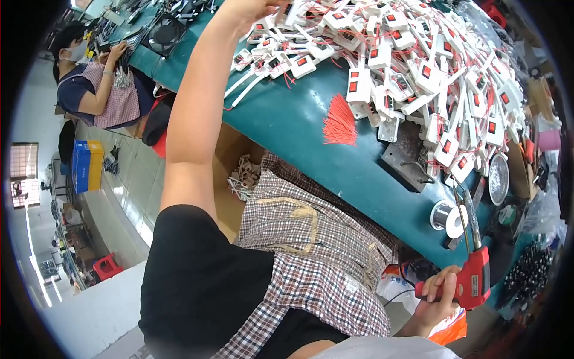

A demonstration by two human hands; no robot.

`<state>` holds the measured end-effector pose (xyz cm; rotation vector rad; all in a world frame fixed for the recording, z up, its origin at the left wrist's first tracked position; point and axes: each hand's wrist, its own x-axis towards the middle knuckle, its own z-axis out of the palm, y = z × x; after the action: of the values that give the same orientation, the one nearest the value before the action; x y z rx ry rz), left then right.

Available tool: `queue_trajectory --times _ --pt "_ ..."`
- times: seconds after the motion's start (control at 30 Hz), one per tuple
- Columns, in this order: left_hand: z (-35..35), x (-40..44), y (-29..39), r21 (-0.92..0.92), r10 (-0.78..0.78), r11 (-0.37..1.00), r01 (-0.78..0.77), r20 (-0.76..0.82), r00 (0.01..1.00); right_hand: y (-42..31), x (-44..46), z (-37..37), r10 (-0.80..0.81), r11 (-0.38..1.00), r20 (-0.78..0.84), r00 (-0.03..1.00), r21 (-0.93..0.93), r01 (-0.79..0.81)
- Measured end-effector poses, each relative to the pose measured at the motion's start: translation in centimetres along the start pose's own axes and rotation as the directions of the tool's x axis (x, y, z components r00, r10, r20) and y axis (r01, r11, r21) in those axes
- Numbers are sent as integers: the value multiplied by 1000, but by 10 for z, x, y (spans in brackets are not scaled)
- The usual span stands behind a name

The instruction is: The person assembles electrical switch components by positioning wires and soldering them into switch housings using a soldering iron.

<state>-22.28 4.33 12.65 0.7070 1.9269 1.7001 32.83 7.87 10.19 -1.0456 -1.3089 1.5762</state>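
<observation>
My left hand (251, 9) reaches to the top edge of the view, beside a heap of white switch boxes (379, 54) with red rocker switches and thin red wires. Most of its fingers are cut off by the frame, so their grip cannot be made out. My right hand (439, 296) is wrapped round the handle of a red soldering gun (475, 281), low on the right. The gun's metal tip and a thin guide tube point up towards the heap. A roll of solder wire (448, 218) lies just left of the tip. On the green table is a bundle of short red wires (339, 122).
A dark metal block (408, 161) sits against the heap, and a round metal dish (498, 178) lies at the right. Below the green table edge (287, 152), an open carton holds more white pieces (244, 176). A co-worker (101, 84) sits at the far left.
</observation>
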Motion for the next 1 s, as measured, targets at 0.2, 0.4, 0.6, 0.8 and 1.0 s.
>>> queue_trajectory --times 0.2,0.4,0.6,0.8,1.0 --pt "100 -81 29 36 50 997 -75 465 884 2 -9 -4 3 998 -21 1000 67 -1" --pt "187 -179 -35 224 115 921 -319 627 770 4 -16 3 -55 998 -41 998 -21 54" --pt "209 -209 -73 356 78 896 -265 461 884 12 -20 5 -51 998 -25 998 -47 50" --pt "176 -230 -61 372 108 888 -269 400 910 16 -19 13 -51 995 -37 998 -82 48" --pt "181 -262 -91 469 193 752 -463 516 835 21 -18 16 -26 994 -10 1000 -104 24"
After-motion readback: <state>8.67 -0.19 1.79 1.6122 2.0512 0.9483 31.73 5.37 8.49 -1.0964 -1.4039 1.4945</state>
